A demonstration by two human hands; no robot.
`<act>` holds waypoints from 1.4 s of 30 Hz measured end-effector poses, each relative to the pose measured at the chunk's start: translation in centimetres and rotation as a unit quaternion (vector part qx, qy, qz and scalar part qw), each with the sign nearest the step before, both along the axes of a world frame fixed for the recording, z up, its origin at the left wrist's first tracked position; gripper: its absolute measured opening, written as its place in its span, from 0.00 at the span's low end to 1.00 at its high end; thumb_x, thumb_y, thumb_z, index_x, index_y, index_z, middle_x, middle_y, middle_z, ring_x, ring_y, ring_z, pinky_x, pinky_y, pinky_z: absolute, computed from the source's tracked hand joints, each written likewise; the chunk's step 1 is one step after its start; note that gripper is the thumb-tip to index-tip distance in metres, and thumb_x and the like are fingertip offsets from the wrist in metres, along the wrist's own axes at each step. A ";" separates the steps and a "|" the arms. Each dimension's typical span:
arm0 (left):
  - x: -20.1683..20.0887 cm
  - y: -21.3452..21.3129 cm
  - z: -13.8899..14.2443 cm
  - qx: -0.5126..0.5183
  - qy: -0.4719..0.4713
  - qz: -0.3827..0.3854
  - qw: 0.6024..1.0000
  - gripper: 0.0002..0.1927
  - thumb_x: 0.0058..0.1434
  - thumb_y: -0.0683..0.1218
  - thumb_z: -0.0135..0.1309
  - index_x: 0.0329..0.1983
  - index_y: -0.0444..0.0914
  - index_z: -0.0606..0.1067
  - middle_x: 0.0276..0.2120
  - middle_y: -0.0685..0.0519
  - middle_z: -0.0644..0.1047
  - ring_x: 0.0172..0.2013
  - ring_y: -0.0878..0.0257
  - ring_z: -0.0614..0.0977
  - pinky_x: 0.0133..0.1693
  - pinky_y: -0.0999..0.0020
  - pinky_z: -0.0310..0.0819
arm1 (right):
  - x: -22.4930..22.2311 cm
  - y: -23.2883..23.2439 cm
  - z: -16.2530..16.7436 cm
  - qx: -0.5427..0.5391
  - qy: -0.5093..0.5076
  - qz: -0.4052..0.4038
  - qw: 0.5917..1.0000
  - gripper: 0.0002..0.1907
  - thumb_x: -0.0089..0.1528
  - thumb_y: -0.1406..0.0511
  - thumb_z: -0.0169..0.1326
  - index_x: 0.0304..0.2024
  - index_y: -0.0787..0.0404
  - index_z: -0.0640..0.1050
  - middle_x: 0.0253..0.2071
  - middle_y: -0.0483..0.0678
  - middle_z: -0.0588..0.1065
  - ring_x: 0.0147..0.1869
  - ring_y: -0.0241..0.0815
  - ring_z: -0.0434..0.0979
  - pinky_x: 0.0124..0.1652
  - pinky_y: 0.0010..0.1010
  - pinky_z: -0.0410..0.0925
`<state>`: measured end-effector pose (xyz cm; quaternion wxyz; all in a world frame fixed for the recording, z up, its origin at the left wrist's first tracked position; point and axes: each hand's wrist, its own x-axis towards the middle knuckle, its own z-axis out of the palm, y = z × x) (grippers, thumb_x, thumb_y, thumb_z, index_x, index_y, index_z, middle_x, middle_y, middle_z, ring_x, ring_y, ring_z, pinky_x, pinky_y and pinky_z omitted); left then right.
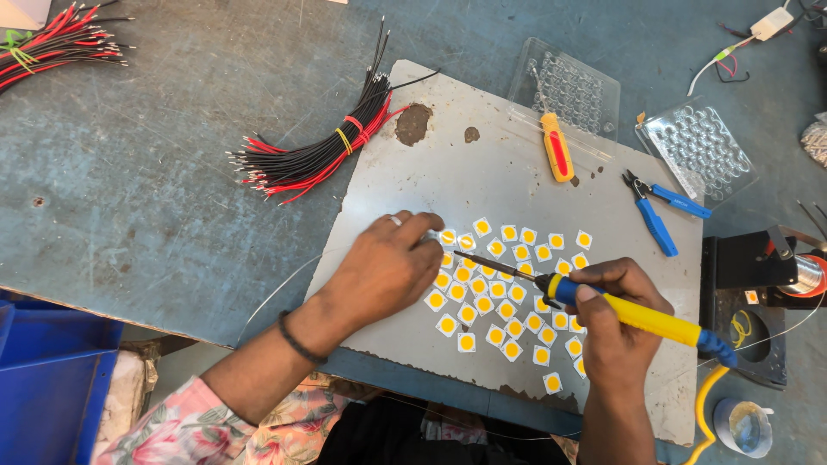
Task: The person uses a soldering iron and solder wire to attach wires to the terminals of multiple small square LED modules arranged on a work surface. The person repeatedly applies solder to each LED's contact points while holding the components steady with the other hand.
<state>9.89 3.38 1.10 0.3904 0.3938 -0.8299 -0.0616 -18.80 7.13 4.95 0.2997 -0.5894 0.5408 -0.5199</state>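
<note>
Grey board [482,172]: dozens of chips [504,308], one soldering iron [637,315].

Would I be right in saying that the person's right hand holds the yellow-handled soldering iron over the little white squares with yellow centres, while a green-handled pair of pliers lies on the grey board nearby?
Not quite: the pliers have blue handles, not green, as the head view shows. The rest stands: the right hand holds the yellow-handled soldering iron over the white squares with yellow centres on the grey board.
</note>
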 end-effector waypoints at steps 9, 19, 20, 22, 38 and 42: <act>-0.5 6.5 3.4 0.189 0.222 0.037 0.956 0.04 0.57 0.39 0.59 0.35 0.34 0.78 0.32 0.48 0.80 0.26 0.55 0.81 0.28 0.65 0.73 | 1.8 1.8 1.4 -0.062 0.023 0.109 0.992 0.18 0.67 0.65 0.56 0.56 0.71 0.75 0.43 0.53 0.81 0.43 0.42 0.85 0.46 0.28 0.76; -1.5 10.7 4.6 0.296 0.365 -0.023 0.882 0.04 0.60 0.40 0.59 0.34 0.32 0.79 0.29 0.50 0.81 0.28 0.61 0.83 0.31 0.69 0.74 | 6.8 4.3 2.5 -0.091 0.115 0.238 0.960 0.18 0.55 0.74 0.67 0.47 0.62 0.79 0.40 0.51 0.84 0.44 0.41 0.88 0.44 0.27 0.79; -1.4 10.9 4.6 0.324 0.355 -0.027 0.876 0.04 0.60 0.40 0.59 0.34 0.33 0.80 0.29 0.51 0.82 0.27 0.62 0.83 0.30 0.69 0.74 | 6.8 4.5 2.6 -0.103 0.127 0.232 0.959 0.17 0.55 0.74 0.67 0.46 0.61 0.79 0.39 0.50 0.84 0.44 0.40 0.87 0.43 0.26 0.78; -0.9 11.2 4.8 0.382 0.334 -0.034 0.861 0.04 0.60 0.40 0.59 0.35 0.34 0.81 0.27 0.52 0.83 0.25 0.63 0.83 0.28 0.70 0.74 | 6.3 4.7 2.8 -0.126 0.150 0.219 0.956 0.16 0.55 0.74 0.67 0.44 0.61 0.79 0.37 0.49 0.84 0.42 0.38 0.87 0.42 0.24 0.78; 0.9 5.4 1.8 0.126 -0.030 0.066 0.989 0.12 0.62 0.44 0.52 0.45 0.32 0.73 0.52 0.44 0.80 0.28 0.45 0.82 0.30 0.53 0.76 | -0.8 6.2 1.3 -0.103 0.028 0.019 0.994 0.16 0.68 0.69 0.58 0.57 0.69 0.74 0.45 0.58 0.80 0.49 0.44 0.84 0.50 0.32 0.77; 0.4 8.8 1.9 0.159 0.003 0.034 0.987 0.10 0.61 0.44 0.54 0.42 0.33 0.74 0.51 0.44 0.81 0.29 0.45 0.82 0.32 0.53 0.76 | -1.4 6.6 0.4 -0.135 0.012 0.041 0.990 0.23 0.70 0.60 0.61 0.60 0.70 0.74 0.46 0.56 0.78 0.45 0.42 0.82 0.48 0.27 0.76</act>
